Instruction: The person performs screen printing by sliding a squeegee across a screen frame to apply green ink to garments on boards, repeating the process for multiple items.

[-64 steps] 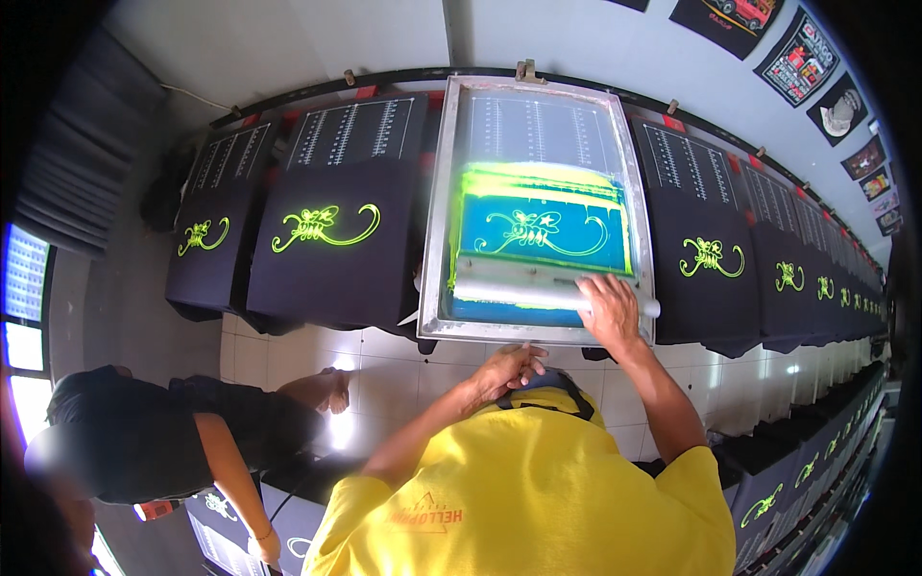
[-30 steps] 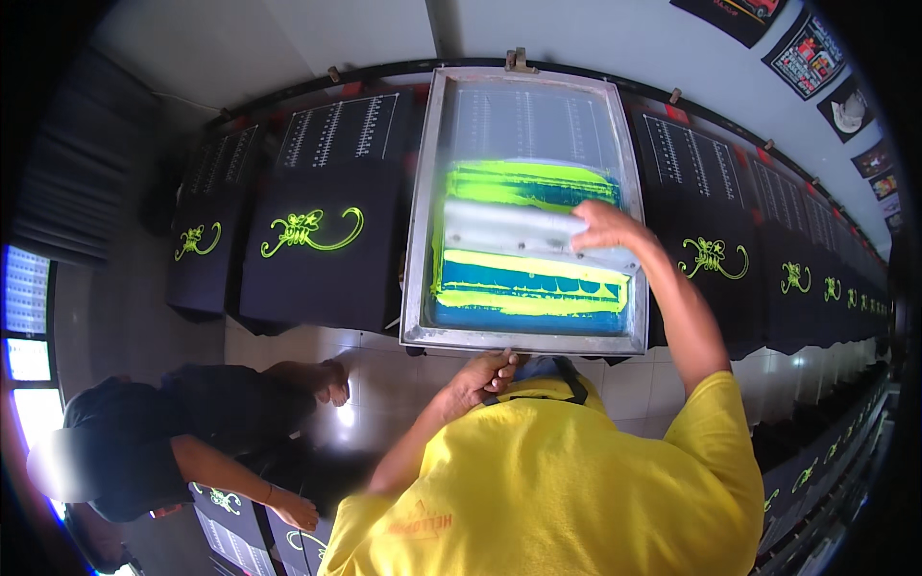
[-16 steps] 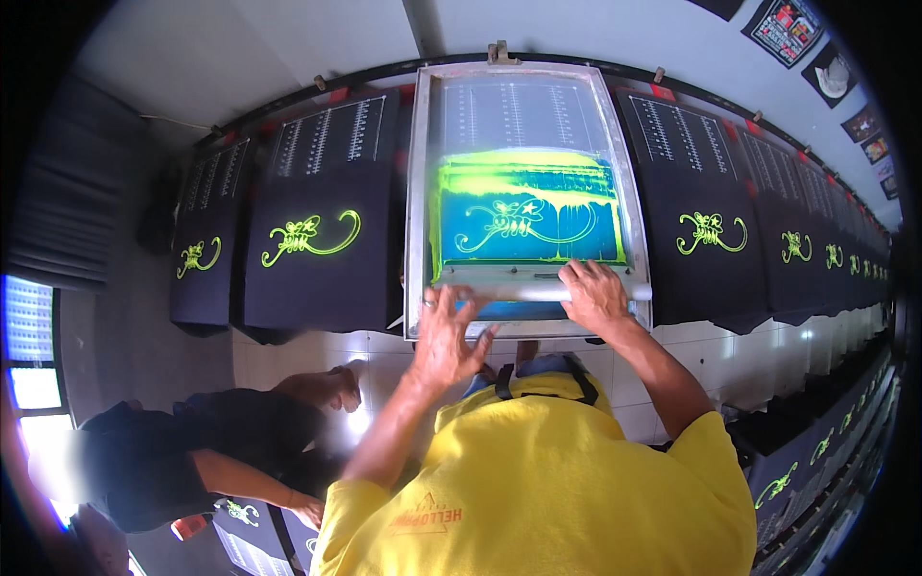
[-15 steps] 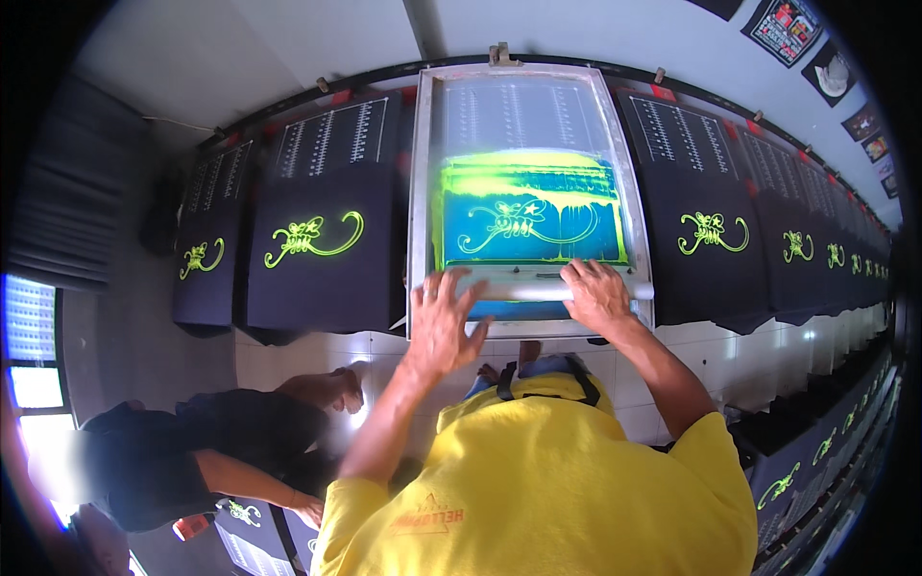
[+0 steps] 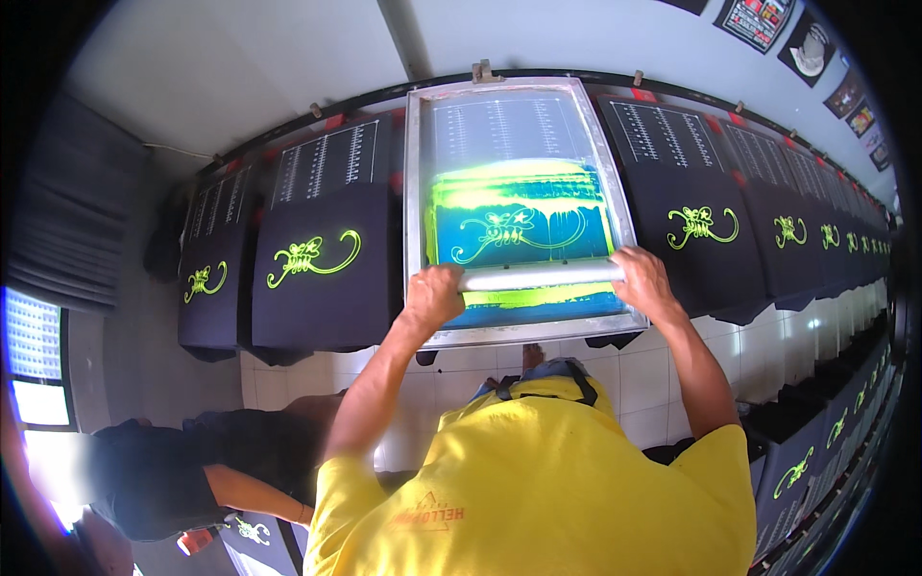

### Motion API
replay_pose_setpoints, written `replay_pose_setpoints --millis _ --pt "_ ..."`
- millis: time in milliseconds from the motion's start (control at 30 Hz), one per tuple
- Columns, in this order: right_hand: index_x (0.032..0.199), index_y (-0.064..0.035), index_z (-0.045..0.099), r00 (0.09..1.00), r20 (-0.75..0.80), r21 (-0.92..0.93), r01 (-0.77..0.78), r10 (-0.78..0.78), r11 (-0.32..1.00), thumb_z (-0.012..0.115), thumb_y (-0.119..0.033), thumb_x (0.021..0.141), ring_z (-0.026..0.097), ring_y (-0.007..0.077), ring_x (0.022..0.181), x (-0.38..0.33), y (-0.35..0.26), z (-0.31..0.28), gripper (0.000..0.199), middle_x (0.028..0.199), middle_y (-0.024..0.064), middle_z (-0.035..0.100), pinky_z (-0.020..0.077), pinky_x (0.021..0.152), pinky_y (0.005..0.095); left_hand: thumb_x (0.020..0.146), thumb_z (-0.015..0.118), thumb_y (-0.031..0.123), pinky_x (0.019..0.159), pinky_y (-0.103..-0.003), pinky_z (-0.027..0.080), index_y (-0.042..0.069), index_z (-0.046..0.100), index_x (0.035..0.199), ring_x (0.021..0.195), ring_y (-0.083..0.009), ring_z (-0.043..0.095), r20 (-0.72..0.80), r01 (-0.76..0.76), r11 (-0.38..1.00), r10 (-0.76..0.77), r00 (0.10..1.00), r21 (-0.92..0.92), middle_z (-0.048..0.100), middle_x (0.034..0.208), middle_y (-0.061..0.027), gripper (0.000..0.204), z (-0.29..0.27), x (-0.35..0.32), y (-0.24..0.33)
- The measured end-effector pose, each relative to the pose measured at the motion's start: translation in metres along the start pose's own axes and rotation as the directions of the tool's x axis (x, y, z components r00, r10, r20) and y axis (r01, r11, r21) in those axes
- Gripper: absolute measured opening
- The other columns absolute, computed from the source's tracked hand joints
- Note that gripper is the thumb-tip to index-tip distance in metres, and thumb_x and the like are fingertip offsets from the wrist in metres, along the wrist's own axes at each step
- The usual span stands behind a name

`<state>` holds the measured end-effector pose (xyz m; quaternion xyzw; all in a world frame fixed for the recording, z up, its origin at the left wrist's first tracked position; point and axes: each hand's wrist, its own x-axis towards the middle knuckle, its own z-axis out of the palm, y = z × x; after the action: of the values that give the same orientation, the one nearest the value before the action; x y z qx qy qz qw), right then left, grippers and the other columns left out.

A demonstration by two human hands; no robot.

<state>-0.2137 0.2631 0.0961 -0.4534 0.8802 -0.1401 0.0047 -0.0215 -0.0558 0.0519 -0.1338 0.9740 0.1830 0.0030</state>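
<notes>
Stiff squeegee (image 5: pixel 543 276), best held at both ends

It lies across the nearer part of the metal-framed screen (image 5: pixel 415 192), with yellow-green ink (image 5: pixel 509 177) before and behind it. The left hand (image 5: pixel 437 291) has its fingers clamped around one end, the right hand (image 5: pixel 645 278) around the other. It looks rigid, light and sturdy, probably slippery wherever ink reaches; the smooth ends seem the surest hold

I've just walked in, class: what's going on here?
A person in a yellow shirt grips a silver bar near its ends, left hand and right hand, across a framed screen. Yellow-green ink lies on the screen beyond the bar and on its near side. Dark cloths with yellow-green designs flank it.
</notes>
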Motion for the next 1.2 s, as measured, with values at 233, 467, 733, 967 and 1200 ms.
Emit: replay_pose_setpoints --millis 233,467,733,967,1200 --pt "0.098 -0.0011 0.061 0.995 -0.029 -0.007 0.094 -0.094 0.996 0.07 -0.001 0.067 0.063 0.0344 0.094 -0.007 -0.001 -0.006 0.032 0.099 0.0141 0.064 0.0512 0.083 0.0453 0.069 0.06 -0.001 0.07 -0.045 0.056 0.004 0.06 0.087 0.084 -0.0369 0.068 -0.132 -0.077 0.997 0.076 0.988 -0.002 0.068 0.092 -0.016 0.018 -0.015 -0.012 0.006" --pt "0.099 -0.0014 0.061 0.993 -0.082 -0.055 0.085 -0.089 0.995 0.068 0.002 0.068 0.062 0.0325 0.102 -0.048 0.006 0.043 0.033 0.106 0.013 0.065 0.054 0.085 0.0425 0.07 0.06 -0.003 0.079 -0.038 0.058 0.003 0.064 0.102 0.101 -0.0312 0.069 -0.298 -0.167 0.983 0.182 0.937 0.075 0.07 0.109 -0.0134 0.033 0.038 -0.047 -0.002" --pt "0.097 0.0001 0.06 0.991 -0.091 -0.12 0.084 -0.096 0.989 0.064 0.003 0.069 0.064 0.0321 0.096 0.038 0.047 0.057 0.029 0.106 0.0153 0.066 0.0559 0.076 0.0434 0.074 0.059 0.0 0.063 -0.038 0.057 0.006 0.062 0.088 0.077 -0.0268 0.069 -0.338 -0.2 0.976 0.219 0.915 0.089 0.066 0.082 -0.0108 0.016 0.022 0.049 -0.028" --pt "0.093 -0.0025 0.063 0.998 0.016 -0.116 0.055 -0.054 0.992 0.074 -0.005 0.069 0.066 0.0329 0.088 0.133 0.074 0.034 0.026 0.094 0.0143 0.068 0.0554 0.075 0.0461 0.076 0.061 0.006 0.063 -0.043 0.056 0.01 0.064 0.081 0.073 -0.0309 0.069 -0.244 -0.115 0.983 0.147 0.959 0.143 0.069 0.078 -0.0117 0.007 0.003 0.134 -0.051" --pt "0.095 -0.0025 0.063 0.989 -0.084 -0.032 0.121 -0.123 0.992 0.069 0.0 0.069 0.064 0.0348 0.093 0.1 0.06 0.023 0.027 0.099 0.0149 0.067 0.0543 0.081 0.0456 0.074 0.06 0.003 0.06 -0.045 0.056 0.009 0.064 0.08 0.072 -0.0331 0.07 -0.278 -0.107 0.989 0.132 0.952 0.102 0.068 0.077 -0.0135 0.01 -0.013 0.087 -0.034"
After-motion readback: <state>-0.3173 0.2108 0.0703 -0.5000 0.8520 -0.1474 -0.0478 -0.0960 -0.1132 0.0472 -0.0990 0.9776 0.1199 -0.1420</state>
